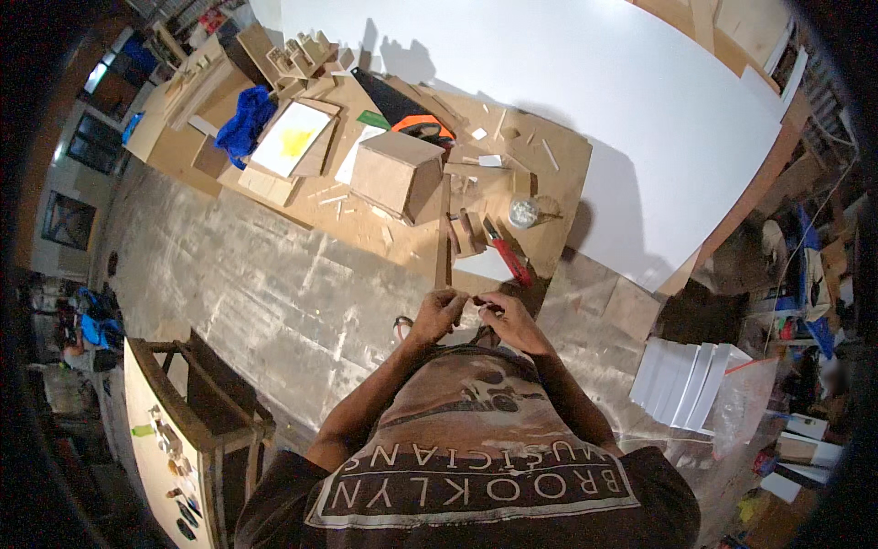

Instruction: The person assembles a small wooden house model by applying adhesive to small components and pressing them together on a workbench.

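Observation:
Both of my hands are close together in front of my shirt, just short of the workbench's near edge. The fingers of my left hand [437,317] are curled closed; what they hold, if anything, is hidden. My right hand [514,324] pinches at something small and dark, too small to name, in the gap between the hands. Beyond them on the workbench [569,174] lie a red utility knife [512,261] and a narrow wooden strip [446,233] whose near end is by my left hand. A brown wooden box [389,174] and a clear cup with white contents [523,213] stand farther back.
A handsaw [389,99] with an orange handle, a blue cloth [245,123] and a yellow-stained white board [294,139] lie across the bench among scraps. A large white panel [677,119] spreads behind. White boards [681,380] stack at right; a wooden stand [197,439] is at left.

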Demonstrator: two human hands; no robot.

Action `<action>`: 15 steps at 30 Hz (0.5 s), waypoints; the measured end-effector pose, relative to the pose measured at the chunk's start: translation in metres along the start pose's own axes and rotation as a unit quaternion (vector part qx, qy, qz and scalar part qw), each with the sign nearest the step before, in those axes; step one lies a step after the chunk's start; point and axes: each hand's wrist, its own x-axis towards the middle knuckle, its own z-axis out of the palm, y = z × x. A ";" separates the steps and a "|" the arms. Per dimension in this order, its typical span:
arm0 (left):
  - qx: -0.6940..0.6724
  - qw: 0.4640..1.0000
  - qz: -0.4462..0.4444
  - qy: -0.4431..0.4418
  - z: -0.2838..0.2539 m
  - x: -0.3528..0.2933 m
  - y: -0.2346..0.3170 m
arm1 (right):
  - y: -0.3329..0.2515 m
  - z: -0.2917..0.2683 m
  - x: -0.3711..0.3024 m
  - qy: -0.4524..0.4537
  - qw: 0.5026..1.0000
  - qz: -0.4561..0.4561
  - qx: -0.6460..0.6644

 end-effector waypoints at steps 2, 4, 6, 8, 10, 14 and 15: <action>0.065 0.998 0.015 0.017 -0.014 0.004 -0.018 | 0.016 0.000 0.004 0.008 0.999 -0.026 -0.031; 0.156 0.983 0.033 0.095 -0.033 0.005 -0.041 | 0.026 -0.001 0.007 0.012 0.997 -0.055 -0.061; 0.221 0.958 0.089 0.159 -0.042 -0.001 -0.021 | 0.034 -0.011 0.010 0.050 0.993 -0.070 -0.075; 0.200 0.959 0.065 0.188 -0.061 -0.005 -0.019 | 0.040 -0.019 0.015 0.041 0.997 -0.040 -0.049; 0.213 0.939 0.129 0.239 -0.085 -0.005 -0.027 | 0.044 -0.023 0.022 0.068 0.995 -0.045 -0.049; 0.218 0.913 0.123 0.322 -0.135 0.002 -0.024 | 0.014 -0.040 0.028 0.066 0.996 -0.051 -0.021; 0.220 0.914 0.118 0.319 -0.139 0.006 -0.008 | 0.021 -0.042 0.032 0.095 0.992 -0.076 -0.019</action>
